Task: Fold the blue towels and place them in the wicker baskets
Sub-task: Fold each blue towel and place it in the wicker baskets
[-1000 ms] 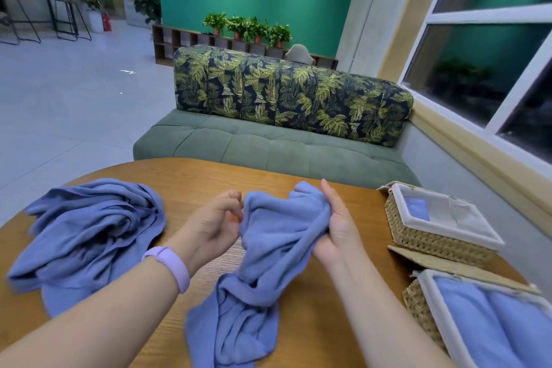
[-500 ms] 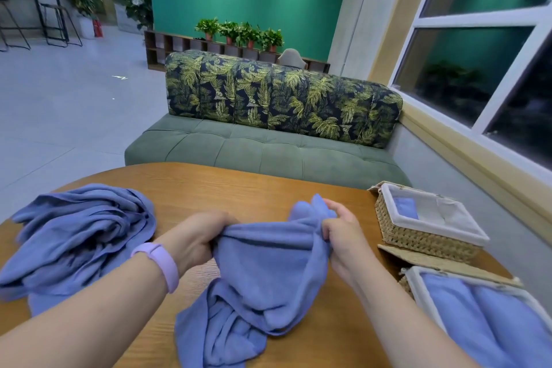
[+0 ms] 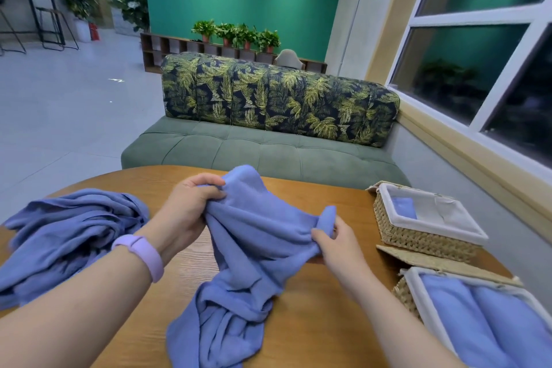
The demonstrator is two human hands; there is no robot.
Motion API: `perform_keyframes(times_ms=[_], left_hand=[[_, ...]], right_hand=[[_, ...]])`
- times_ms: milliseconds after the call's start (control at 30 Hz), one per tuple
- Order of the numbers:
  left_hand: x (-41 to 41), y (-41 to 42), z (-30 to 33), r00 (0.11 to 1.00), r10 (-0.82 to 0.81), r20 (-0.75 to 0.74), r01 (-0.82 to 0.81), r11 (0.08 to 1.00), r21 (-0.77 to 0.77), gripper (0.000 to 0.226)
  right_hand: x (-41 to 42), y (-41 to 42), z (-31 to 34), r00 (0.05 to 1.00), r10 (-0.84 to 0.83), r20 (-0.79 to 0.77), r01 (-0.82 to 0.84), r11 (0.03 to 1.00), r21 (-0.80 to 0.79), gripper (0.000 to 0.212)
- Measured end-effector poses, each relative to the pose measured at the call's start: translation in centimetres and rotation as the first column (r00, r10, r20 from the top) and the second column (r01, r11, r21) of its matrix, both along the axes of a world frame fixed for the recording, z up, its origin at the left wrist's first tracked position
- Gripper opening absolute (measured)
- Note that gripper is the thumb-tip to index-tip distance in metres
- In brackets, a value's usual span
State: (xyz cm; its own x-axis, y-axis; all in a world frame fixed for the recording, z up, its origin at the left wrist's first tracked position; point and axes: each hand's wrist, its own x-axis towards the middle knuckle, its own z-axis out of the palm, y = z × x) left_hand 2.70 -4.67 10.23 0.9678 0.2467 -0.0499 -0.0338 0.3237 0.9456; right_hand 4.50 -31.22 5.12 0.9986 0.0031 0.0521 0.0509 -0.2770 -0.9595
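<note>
A blue towel (image 3: 254, 248) hangs crumpled between both hands over the middle of the round wooden table (image 3: 304, 329), its lower part bunched on the tabletop. My left hand (image 3: 191, 206) grips its upper left edge. My right hand (image 3: 334, 243) pinches the edge at the right. A heap of more blue towels (image 3: 65, 236) lies at the table's left. At the right stand two white-lined wicker baskets: the far basket (image 3: 424, 240) holds one small folded blue towel, the near basket (image 3: 418, 299) holds folded blue towels (image 3: 490, 329).
A flat wicker lid (image 3: 433, 260) lies between the two baskets. Behind the table stands a green sofa (image 3: 263, 152) with a leaf-patterned back. A window wall runs along the right. Open tiled floor lies to the left.
My hands have moved apart along the towel's edge: the left hand rose and went left, the right hand slid right and lower, spreading the towel between them.
</note>
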Motion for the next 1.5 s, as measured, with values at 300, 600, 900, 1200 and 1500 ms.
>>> perform_keyframes(times_ms=[300, 600, 900, 1200, 1500], left_hand=[[1.4, 2.6, -3.2, 0.958, 0.167, 0.231, -0.284, 0.64, 0.714, 0.042], [4.1, 3.4, -9.2, 0.986, 0.165, -0.03, -0.023, 0.313, 0.95, 0.019], [5.1, -0.9, -12.7, 0.923, -0.068, -0.379, 0.377, -0.032, 0.926, 0.053], [8.0, 1.9, -15.8, 0.938, -0.124, -0.325, 0.302, -0.175, 0.937, 0.124], [18.4, 3.5, -16.0, 0.963, -0.13, -0.234, 0.213, -0.156, 0.964, 0.127]], right_hand=[[3.1, -1.1, -0.4, 0.942, -0.308, 0.133, 0.306, 0.951, 0.04, 0.004], [9.5, 0.5, -4.5, 0.969, -0.244, -0.05, 0.228, 0.95, -0.213, 0.026], [5.3, 5.6, -8.4, 0.988, 0.109, 0.108, 0.039, 0.499, -0.866, 0.051], [9.9, 2.9, -9.8, 0.952, 0.295, -0.078, -0.19, 0.372, -0.909, 0.101], [19.6, 3.3, -10.2, 0.95, 0.309, -0.042, -0.15, 0.336, -0.93, 0.1]])
